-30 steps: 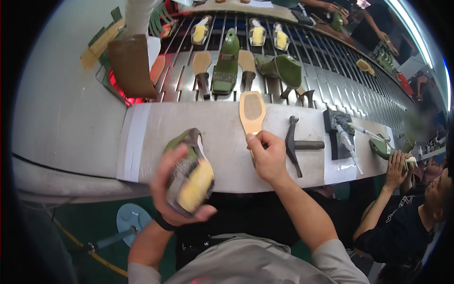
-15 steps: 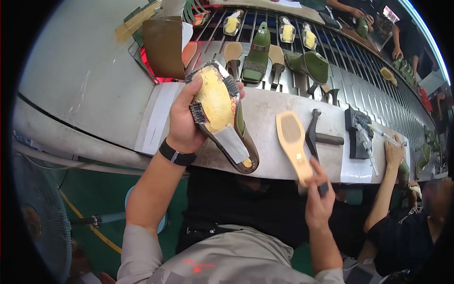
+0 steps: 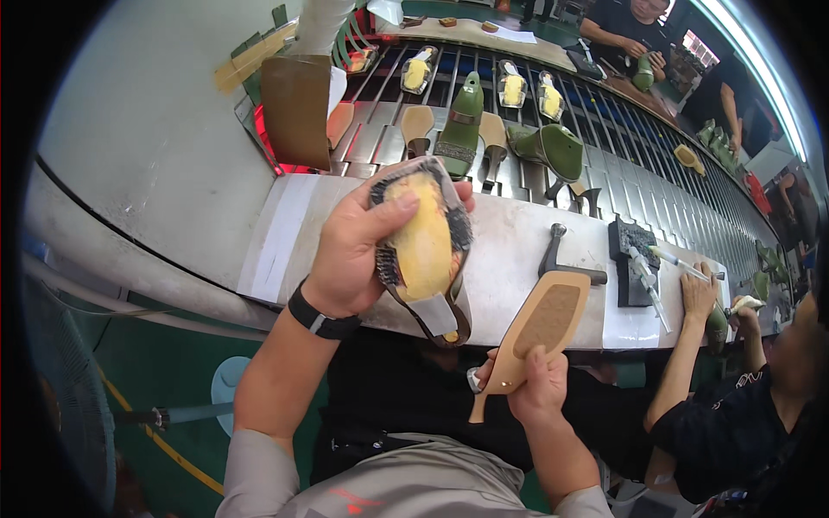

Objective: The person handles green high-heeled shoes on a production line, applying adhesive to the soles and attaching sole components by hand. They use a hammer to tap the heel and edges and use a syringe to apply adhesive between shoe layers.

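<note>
My left hand (image 3: 341, 246) grips an upturned shoe upper (image 3: 421, 237) on its form. The thumb presses on its yellow underside, and its dark, roughened edges are folded in all around. A white strip lies toward the narrow end, which points at me. Over the bench's front edge, my right hand (image 3: 540, 388) pinches a tan shoe sole (image 3: 544, 319) by its narrow part. A darker brown patch covers the sole's wide end, which points up and away from me. The two pieces are apart. Beyond the sole, a hammer (image 3: 596, 277) lies on the bench.
A rack of metal rods (image 3: 604, 121) runs behind the bench, carrying a green shoe (image 3: 462, 125), tan soles and several yellow-bottomed uppers. A black block (image 3: 633, 293) with syringes sits at right, beside a co-worker's hand (image 3: 698, 292). A fan (image 3: 69, 380) stands lower left.
My right hand has picked up the tan sole from the bench edge and turned it. The shoe upper in my left hand has shifted right and now points more toward me.
</note>
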`<state>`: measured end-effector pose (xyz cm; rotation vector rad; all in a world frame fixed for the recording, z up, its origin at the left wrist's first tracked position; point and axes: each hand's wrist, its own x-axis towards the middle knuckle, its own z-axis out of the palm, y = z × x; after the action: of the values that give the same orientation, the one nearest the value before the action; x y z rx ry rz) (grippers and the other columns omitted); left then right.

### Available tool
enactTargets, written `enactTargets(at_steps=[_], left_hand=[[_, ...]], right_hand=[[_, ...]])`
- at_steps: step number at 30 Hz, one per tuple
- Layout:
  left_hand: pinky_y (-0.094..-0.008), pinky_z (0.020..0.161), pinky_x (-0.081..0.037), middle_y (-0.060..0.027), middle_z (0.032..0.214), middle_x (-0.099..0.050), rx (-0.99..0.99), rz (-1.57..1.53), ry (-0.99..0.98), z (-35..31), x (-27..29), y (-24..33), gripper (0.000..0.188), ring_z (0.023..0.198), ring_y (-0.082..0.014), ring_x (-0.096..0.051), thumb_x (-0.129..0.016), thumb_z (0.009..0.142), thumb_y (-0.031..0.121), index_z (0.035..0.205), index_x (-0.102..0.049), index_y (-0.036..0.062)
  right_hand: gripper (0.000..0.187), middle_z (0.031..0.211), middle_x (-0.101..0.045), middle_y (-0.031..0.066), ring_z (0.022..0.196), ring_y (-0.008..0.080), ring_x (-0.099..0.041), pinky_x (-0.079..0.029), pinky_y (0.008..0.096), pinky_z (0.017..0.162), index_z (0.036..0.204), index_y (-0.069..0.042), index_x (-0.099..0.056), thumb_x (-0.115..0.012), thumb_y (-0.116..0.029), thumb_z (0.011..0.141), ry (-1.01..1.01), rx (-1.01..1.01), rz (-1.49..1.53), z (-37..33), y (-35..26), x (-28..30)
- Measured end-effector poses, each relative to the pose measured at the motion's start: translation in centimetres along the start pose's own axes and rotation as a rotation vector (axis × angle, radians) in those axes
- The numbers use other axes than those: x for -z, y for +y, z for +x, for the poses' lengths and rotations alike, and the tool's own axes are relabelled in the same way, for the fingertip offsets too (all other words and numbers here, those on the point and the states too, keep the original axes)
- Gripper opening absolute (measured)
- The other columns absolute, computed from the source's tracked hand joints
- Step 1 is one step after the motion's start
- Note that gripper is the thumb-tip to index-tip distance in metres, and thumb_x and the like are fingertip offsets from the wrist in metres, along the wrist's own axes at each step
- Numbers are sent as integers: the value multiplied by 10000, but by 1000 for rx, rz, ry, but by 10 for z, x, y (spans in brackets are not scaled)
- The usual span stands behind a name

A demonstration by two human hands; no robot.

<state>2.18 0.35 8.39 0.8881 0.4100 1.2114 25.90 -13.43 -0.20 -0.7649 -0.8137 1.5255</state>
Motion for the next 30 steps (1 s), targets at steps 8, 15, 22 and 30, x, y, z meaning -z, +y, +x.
enactTargets(at_steps=[8, 15, 22, 30], left_hand=[[-516, 1121, -523, -288, 1397, -640, -61, 183, -165, -23, -31, -6, 502, 1329, -400, -629, -613, 1020, 74, 1499, -478, 11], [-482, 1142, -500, -295, 1421, -621, 62, 102, -144, -36, -28, 1, 743, 1344, -359, -621, -748, 950, 477, 1443, -498, -20], [-454, 1130, -507, -270, 1412, -624, -32, 301, -246, -44, -29, 1, 798, 1362, -330, -608, -883, 828, 318, 1443, -494, -9], [-441, 1110, -519, -272, 1420, -618, -51, 320, -263, -49, -29, 1, 755, 1363, -321, -604, -865, 845, 296, 1428, -497, -10]], right_hand=[[409, 1012, -757, 249, 889, 303, -781, -664, 437, 794, 1269, 131, -606, -575, -240, 1101, -283, -14, -260, 11, -51, -74], [294, 942, -786, 135, 824, 144, -731, -583, 281, 696, 1075, 88, -742, -594, -165, 1096, -206, 16, -176, 17, -31, -82], [216, 865, -792, 96, 736, 125, -718, -559, 272, 651, 1059, 63, -778, -626, -92, 1058, -202, 158, -322, 15, -27, -79], [181, 902, -803, 107, 762, 127, -731, -569, 274, 682, 1072, 70, -773, -638, -46, 1041, -212, 237, -344, 15, -32, -86]])
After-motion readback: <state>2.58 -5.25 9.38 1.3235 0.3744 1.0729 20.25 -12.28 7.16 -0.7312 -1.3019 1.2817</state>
